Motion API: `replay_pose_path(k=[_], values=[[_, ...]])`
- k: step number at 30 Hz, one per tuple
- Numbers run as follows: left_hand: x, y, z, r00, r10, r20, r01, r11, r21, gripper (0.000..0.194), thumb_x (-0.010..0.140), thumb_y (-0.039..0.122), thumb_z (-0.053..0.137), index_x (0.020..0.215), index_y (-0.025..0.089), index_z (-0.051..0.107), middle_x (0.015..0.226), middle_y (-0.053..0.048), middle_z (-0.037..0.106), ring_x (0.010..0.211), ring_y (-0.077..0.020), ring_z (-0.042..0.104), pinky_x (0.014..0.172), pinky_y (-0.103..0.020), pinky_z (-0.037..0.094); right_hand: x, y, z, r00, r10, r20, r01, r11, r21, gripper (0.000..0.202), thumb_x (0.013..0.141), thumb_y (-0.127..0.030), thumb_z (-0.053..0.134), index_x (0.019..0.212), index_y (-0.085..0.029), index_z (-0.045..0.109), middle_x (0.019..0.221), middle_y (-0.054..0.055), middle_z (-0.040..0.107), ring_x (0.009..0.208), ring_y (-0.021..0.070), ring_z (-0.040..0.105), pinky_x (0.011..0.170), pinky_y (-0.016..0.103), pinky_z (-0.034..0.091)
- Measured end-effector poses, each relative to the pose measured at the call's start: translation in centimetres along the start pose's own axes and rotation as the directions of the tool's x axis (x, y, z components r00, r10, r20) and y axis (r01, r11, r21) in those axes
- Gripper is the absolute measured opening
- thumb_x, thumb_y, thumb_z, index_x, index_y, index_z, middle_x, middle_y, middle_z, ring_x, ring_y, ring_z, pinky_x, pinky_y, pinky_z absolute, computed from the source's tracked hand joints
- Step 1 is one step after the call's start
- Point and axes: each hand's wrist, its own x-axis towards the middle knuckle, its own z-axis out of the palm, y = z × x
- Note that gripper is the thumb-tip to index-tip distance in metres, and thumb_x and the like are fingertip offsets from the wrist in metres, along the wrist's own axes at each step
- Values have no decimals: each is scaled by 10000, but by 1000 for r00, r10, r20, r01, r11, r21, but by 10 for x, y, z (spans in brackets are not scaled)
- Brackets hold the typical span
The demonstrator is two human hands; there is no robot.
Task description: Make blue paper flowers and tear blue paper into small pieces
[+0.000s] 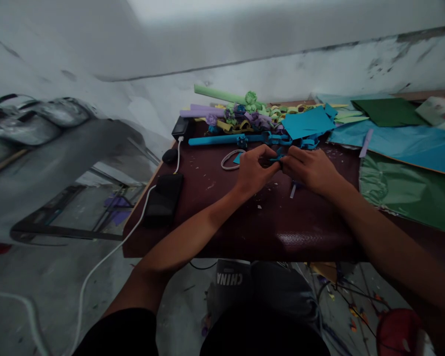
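My left hand (255,169) and my right hand (308,168) meet above the middle of the table, fingertips nearly touching. Between them is a small piece of blue paper (277,157), pinched in the fingers of both hands; its exact shape is partly hidden. Left of my left hand lies a pale looped band (228,160), with a scrap of blue paper beside it. A narrow lilac paper strip (292,191) rests below my right hand. Just behind the hands, a blue paper tube (215,140) lies with a blue paper flower at its side.
Behind are green and purple paper tubes, paper flowers (250,99) and paper chains. Blue sheets (307,122) and green sheets (411,190) cover the right side. A black power bank (163,199) with a white cable (113,252) sits near the table's left edge.
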Motion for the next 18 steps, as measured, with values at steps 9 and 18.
replay_pose_path(k=[9, 18], values=[[1, -2, 2, 999, 46, -23, -48, 992, -114, 137, 879, 192, 862, 960, 198, 751, 920, 5, 785, 814, -131, 774, 737, -226, 620, -4, 2, 16, 962, 68, -265, -63, 998, 27, 262, 1172, -297, 558, 1072, -176, 767, 1018, 92, 716, 734, 185, 601, 640, 343, 332], [-3, 2, 3, 996, 59, -65, -61, 998, -29, 127, 874, 176, 851, 931, 189, 738, 884, 13, 784, 755, -113, 748, 703, -215, 585, -2, 1, -1, 988, -85, -129, 73, 993, -96, 348, 1209, -209, 463, 980, -191, 725, 873, 43, 642, 724, 166, 523, 629, 368, 228]])
